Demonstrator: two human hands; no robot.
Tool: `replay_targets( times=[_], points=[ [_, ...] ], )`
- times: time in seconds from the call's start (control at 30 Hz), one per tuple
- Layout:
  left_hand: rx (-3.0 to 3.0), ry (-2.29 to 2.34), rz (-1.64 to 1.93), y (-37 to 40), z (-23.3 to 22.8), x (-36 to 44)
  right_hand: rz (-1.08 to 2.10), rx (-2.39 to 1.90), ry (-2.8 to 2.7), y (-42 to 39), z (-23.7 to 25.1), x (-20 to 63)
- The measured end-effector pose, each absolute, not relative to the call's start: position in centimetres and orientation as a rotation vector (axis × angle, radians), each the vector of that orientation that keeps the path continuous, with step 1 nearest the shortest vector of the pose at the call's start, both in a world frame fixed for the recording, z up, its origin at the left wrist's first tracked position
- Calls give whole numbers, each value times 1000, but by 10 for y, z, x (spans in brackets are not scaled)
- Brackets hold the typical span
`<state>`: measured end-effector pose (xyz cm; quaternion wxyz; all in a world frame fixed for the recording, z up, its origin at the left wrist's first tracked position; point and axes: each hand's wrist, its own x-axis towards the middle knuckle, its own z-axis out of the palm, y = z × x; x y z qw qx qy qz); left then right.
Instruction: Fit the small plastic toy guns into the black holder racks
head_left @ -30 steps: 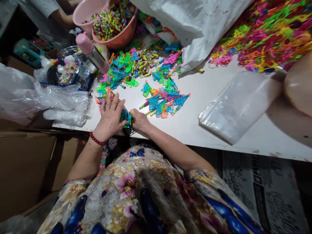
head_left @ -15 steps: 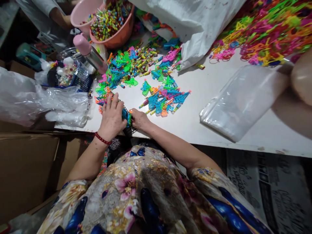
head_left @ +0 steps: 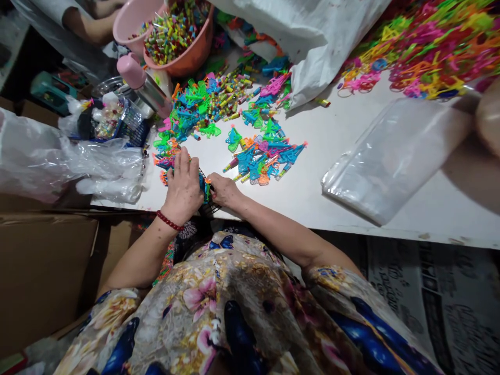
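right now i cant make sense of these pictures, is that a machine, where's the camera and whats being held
No machine here: these are a person's own bare hands. Every picture comes from one camera worn on that person's head, looking forward and down, so the patterned shirt fills the bottom.

The left hand lies over small blue and green pieces by a dark mesh basket; the right hand has its fingers at them. The exact grip is hidden.

On the white table are a pile of bright plastic pieces, clear plastic bags and, further back, an orange basin of small coloured tubes. Another person's arm shows at upper left.
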<state>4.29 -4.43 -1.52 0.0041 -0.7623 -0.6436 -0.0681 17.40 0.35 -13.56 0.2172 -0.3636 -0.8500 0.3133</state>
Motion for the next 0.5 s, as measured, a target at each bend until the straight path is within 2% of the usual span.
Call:
replay_targets(
  times=[0.3,0.5],
  points=[
    [-2397,-2063,-15,-37,-10,36,930,-1100,-2372,3,-130,175],
    [-2596,-1840,-291,-38,-1,3,901,-1108,-2360,0,-124,178]
  ],
)
